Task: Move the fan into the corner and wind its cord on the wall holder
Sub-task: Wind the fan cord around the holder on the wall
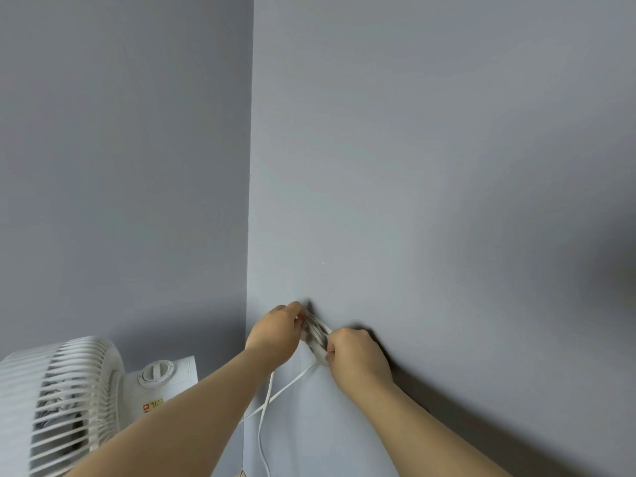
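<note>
Low at 8 o'clock in the head view, a white fan (62,407) stands by the L wall (120,166), its slatted round grille blurred, dark shapes showing btwn the ribs. At the grille's 2 o'clock sits the fan's boxy white housing w/ a round control knob (156,371) on top and a small red-and-yellow label (153,404) on its side; print too small to read. The corner seam (250,201) runs top to bottom just R of the housing, so the fan is close to the corner, on the L-wall side. Both bare forearms reach up from 6 o'clock to a spot on the R wall (447,166) just past the seam. The left hand (275,335), fingers curled, pinches the cord (263,428) at the 10 o'clock edge of a small bundle of loops (315,333) lying against the wall. Cord is white, thin and flat-looking; several turns cross in the bundle, and two loose strands drop from its 7 o'clock side, cross once, then one heads toward the fan and the other falls out of frame at the bottom. The wall holder can't be told apart from the loops over it. The right hand (358,356), back to the camera and fingers curled, grips the bundle's 4 o'clock edge. Both walls plain grey-blue.
</note>
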A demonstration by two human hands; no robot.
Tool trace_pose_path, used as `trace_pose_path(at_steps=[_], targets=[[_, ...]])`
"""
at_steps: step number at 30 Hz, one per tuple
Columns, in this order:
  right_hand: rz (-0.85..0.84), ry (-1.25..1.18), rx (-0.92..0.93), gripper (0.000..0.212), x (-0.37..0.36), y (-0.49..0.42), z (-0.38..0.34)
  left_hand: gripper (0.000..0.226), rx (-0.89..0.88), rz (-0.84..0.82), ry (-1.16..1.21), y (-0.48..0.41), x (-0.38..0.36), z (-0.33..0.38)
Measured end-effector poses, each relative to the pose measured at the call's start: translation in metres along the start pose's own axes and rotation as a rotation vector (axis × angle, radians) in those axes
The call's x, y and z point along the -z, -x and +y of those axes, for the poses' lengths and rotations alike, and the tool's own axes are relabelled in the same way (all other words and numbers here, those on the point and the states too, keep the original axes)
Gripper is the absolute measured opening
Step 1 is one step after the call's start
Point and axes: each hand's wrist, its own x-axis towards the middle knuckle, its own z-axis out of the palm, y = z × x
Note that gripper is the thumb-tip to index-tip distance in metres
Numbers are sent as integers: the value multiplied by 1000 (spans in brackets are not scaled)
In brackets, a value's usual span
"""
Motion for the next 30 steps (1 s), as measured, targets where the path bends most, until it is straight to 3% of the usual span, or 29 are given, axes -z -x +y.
trace_pose_path(at_steps=[4,12,18,20,23,30], targets=[[-5,-18,-1,27,1,1,0,28,17,-26,51,0,-1,0],[11,26,4,20,-8,-4,3,21,252,-135,175,-5,6,7],[19,48,19,24,-7,-2,4,39,284,-229,127,-9,11,-1],[19,54,25,25,-6,-2,4,43,311,-267,304,-8,10,-3],[23,62,28,25,-6,-2,4,19,366,-305,587,-2,5,1],[62,106,24,25,-10,2,5,32,462,-310,872,15,-9,0]])
